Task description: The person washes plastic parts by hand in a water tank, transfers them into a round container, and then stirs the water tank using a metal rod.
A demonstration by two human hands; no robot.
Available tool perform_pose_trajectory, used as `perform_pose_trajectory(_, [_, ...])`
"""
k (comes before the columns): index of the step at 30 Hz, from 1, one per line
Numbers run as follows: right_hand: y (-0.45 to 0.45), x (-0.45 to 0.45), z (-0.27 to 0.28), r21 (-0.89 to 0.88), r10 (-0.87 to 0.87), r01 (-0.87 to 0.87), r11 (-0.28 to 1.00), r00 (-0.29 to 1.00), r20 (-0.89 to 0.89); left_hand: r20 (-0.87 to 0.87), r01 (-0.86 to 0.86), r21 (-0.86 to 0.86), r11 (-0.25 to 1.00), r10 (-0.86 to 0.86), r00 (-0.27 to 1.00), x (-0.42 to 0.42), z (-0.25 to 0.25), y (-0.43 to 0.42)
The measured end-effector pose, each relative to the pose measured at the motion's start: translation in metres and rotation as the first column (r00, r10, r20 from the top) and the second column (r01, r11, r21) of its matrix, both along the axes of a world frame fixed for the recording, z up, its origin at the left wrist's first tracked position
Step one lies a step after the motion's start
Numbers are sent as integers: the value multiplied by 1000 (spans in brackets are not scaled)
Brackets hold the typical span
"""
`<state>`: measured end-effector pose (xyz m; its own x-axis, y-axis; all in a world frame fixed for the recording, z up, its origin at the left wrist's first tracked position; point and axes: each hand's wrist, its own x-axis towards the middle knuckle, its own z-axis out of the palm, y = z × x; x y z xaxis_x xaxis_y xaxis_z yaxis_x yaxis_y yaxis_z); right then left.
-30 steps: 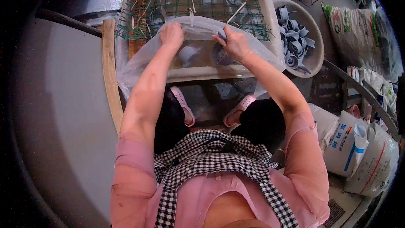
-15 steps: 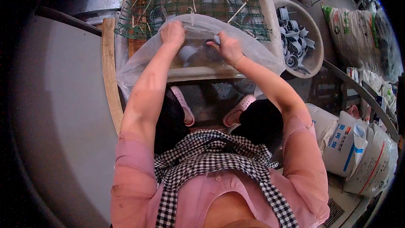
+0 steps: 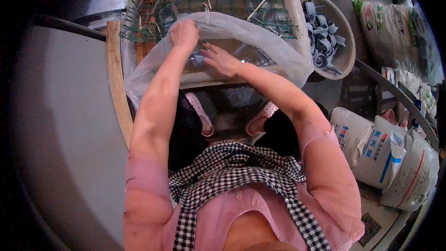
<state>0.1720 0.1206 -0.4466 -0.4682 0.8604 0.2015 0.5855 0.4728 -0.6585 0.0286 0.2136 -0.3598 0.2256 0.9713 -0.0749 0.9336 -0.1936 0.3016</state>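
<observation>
My left hand (image 3: 184,35) is closed on the rim of a clear plastic bag (image 3: 288,58), whose wide mouth spreads over the near end of a pale tub. Inside that mouth, my right hand (image 3: 220,59) is open with its fingers stretched to the left. Just beyond those fingertips lies a small grey-blue piece (image 3: 199,59), partly blurred, its exact shape unclear. Whether the fingers touch it I cannot tell. Green wire mesh (image 3: 227,0) with pale ties covers the far part of the tub (image 3: 297,14).
A round basin (image 3: 347,42) of grey plastic parts (image 3: 320,32) stands right of the tub. Farther right are a stuffed woven sack (image 3: 383,32) and several printed white sacks (image 3: 376,158). On the left, a wooden strip (image 3: 117,79) edges a grey panel (image 3: 69,111).
My right hand has moved left and opened; the grey piece it held is out of its fingers. The left hand keeps the bag's rim. The whole view has shifted slightly.
</observation>
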Motion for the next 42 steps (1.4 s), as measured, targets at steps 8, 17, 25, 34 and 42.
perform_pose_trajectory(8, [18,81,-28,-331,-220,434,838,823,523,14,-42,29,999,42,999,3,-4,2])
perform_pose_trajectory(17, [7,109,32,-281,162,70,957,676,719,6,-6,5,1000,6,1000,4,0,0])
perform_pose_trajectory(25, [-12,126,68,12,-236,288,958,762,603,-8,1,30,1000,-1,1000,5,-2,-2])
perform_pose_trajectory(34, [-17,131,83,76,-327,340,937,783,530,-14,-30,4,1000,30,999,6,1,-3])
perform_pose_trajectory(42, [-32,153,119,161,-517,534,830,845,-136,-67,20,22,1000,-19,998,3,-8,3])
